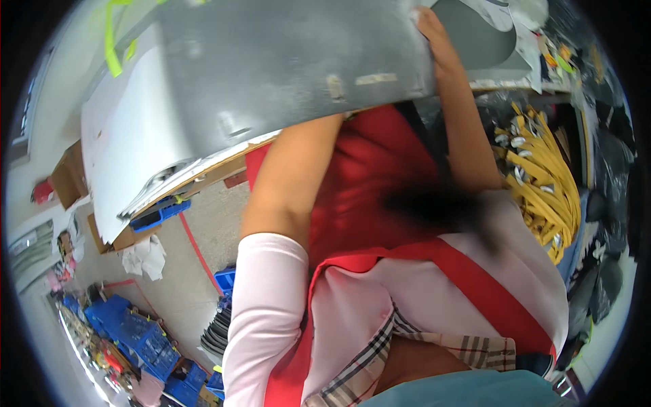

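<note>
A large dark grey sheet (pixel 285 68), smooth and slightly shiny with a few pale marks, spreads across the upper middle, its near edge close to my body. My right hand (pixel 428 24) is at the sheet's right edge, fingers bent against it and closed on the rim; the top of the hand is close to the picture's edge. My left forearm (pixel 291 166) reaches up and passes beneath the near edge of the sheet, which hides my left hand completely. White sheets (pixel 125 129) lie under the grey one and hang over on the left.
Yellow straps (pixel 542 183) with pale fittings hang in a bundle at the right. Black plastic bags (pixel 607 237) line the right side. Blue crates (pixel 139 336) stand on the floor at lower left. Cardboard boxes (pixel 70 175) sit beyond the table's left end. Another grey piece (pixel 475 37) lies at upper right.
</note>
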Motion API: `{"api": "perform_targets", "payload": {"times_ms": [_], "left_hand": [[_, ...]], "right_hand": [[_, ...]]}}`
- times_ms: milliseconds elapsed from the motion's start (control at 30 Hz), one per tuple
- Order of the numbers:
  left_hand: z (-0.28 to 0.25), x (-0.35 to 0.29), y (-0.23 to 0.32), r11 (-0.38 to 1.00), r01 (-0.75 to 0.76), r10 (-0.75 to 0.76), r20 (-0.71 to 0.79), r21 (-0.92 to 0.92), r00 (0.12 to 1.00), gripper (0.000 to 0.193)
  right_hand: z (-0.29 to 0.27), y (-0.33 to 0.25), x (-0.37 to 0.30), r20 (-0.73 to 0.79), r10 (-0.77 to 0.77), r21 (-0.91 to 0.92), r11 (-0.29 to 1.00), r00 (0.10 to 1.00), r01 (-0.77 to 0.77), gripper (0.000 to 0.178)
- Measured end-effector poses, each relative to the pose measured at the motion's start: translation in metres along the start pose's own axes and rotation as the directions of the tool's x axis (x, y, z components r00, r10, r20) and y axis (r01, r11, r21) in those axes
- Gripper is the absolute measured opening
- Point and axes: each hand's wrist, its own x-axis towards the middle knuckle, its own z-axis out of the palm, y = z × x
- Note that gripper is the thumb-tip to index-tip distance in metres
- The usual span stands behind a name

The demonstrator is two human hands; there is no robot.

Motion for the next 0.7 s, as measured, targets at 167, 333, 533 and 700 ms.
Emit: {"api": "perform_targets", "payload": {"times_ms": [167,333,533,700], "left_hand": [[-0.018,0.0,-0.045,0.974,0.146,-0.171,-0.139,-0.174,0.975,0.027],[-0.128,-0.012,-0.191,0.852,0.421,-0.522,-0.441,-0.312,0.73,0.03],[-0.339,-0.173,-0.348,0.603,0.668,-0.76,-0.568,-0.436,0.316,0.025],[-0.383,-0.334,-0.362,0.364,0.722,-0.841,-0.54,-0.588,-0.016,0.021]], "right_hand": [[0.019,0.005,-0.013,-0.228,0.124,0.109,0.989,0.966,-0.101,0.06],[0.032,-0.011,-0.02,-0.077,0.261,0.223,0.945,0.962,-0.239,0.045],[0.009,-0.023,-0.02,-0.04,0.235,0.187,0.957,0.971,-0.224,0.037],[-0.019,-0.014,-0.009,-0.035,0.21,0.026,0.978,0.977,-0.209,0.036]]}}
